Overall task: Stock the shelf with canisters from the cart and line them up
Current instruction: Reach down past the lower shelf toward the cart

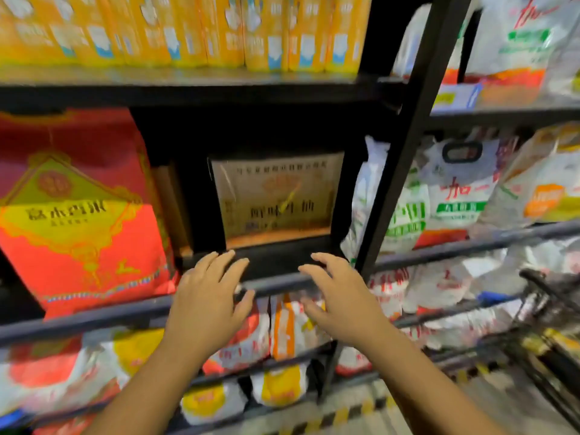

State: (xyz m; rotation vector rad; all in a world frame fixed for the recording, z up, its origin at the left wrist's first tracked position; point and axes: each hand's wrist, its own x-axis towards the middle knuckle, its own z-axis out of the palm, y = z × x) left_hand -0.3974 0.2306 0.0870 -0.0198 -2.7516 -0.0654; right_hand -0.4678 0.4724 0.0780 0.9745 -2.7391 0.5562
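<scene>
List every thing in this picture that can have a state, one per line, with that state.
canister: upright on the middle shelf, label facing out.
left hand: open, fingers spread, by the canister's base.
right hand: open, fingers spread, holding nothing.
red box: upright, left of the canister.
yellow cartons: upright in a row above.
white bags: leaning, right of the canister.
cart: at the right edge, contents blurred.

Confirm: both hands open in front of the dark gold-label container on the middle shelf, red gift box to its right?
One error: in the head view the red gift box sits left of the dark gold-label container, not right. Rest holds: left hand and right hand are open in front of it at the middle shelf.
</scene>
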